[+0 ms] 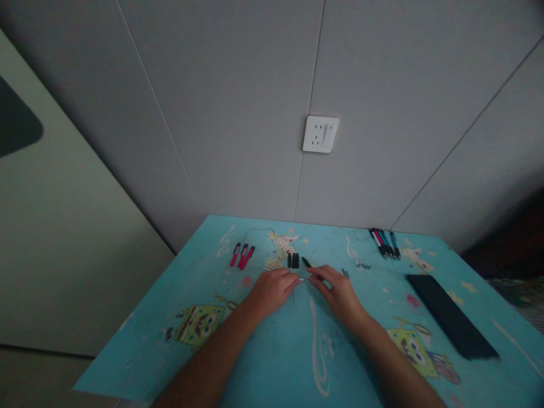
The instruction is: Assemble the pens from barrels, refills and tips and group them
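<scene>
Middle of the turquoise cartoon-print tabletop point(272, 362), we've got a thin pale rod point(302, 279) pinched in the left hand's point(275, 287) fingertips, while the right hand point(335, 289) works at its right end, though we can't tell what that one's clamped on. Looks to us like a fiddly lining-up step, so the next move calls for steady, straight fingers, clear of the three short black cylinders point(293, 260) on the far side

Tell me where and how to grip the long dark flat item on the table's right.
Grip the long dark flat item midway, across its long edges, coming from above. It lies flat on the table and is far longer than wide, so a mid-length hold should balance best. Its thickness is hard to judge.
</scene>
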Tool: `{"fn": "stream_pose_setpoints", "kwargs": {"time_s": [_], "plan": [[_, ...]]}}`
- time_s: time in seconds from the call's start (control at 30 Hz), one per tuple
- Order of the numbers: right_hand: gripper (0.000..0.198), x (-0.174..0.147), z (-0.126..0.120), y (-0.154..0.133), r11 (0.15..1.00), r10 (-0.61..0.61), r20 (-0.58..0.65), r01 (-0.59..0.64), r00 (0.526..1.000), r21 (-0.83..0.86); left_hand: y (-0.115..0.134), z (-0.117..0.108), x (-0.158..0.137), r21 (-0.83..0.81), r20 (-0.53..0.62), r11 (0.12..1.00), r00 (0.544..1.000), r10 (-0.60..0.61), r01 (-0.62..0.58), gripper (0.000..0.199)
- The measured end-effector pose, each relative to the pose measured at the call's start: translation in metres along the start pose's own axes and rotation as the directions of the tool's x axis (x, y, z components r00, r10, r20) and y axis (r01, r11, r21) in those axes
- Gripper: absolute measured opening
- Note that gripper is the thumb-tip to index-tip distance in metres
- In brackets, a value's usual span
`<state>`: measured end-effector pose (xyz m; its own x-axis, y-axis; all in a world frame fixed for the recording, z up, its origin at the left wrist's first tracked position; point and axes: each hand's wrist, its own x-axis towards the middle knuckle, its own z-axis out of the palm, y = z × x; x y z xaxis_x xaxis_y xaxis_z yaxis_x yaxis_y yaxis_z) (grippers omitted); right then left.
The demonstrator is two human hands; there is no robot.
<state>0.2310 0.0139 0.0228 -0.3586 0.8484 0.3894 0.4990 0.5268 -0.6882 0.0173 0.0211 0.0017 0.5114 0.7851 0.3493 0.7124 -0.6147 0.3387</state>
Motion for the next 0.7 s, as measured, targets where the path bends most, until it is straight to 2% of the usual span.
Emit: {"fn": "stream_pose_setpoints", "kwargs": {"time_s": [0.1, 0.2, 0.33, 0.43, 0.53, 0.7], "plan": [[0.028, 0.0, 0.003, 0.005, 0.997, 0.061, -0.093, -0.065, 0.994, -0.04, -0.002, 0.0, 0.001, -0.006, -0.018, 0.999, 0.999, -0.033, 0.033, 0.03], [0.028, 0.0, 0.006, 0.016, 0.973, 0.113, -0.19, -0.147, 0.975, -0.176, -0.005, 0.001, 0.003, -0.014, -0.057, 0.994, 0.992, -0.108, 0.108, 0.028], [0.025, 0.003, 0.015, 0.029, 0.884, 0.123, -0.149, -0.177, 0.981, -0.433, -0.008, 0.001, 0.004, -0.054, -0.108, 0.985, 0.979, -0.171, 0.166, 0.026], [0.022, 0.009, 0.023, 0.033, 0.836, 0.153, -0.133, -0.2, 0.979, -0.512, -0.01, 0.0, 0.004, -0.061, -0.124, 0.982, 0.975, -0.183, 0.177, 0.025], [0.022, 0.013, 0.025, 0.034, 0.857, 0.162, -0.16, -0.219, 0.974, -0.466, -0.012, 0.0, 0.003, -0.053, -0.135, 0.982, 0.973, -0.189, 0.183, 0.025], [0.027, 0.006, 0.011, 0.039, 0.936, 0.186, -0.202, -0.236, 0.962, -0.262, -0.017, 0.0, 0.004, -0.047, -0.15, 0.981, 0.969, -0.195, 0.19, 0.024]]}}
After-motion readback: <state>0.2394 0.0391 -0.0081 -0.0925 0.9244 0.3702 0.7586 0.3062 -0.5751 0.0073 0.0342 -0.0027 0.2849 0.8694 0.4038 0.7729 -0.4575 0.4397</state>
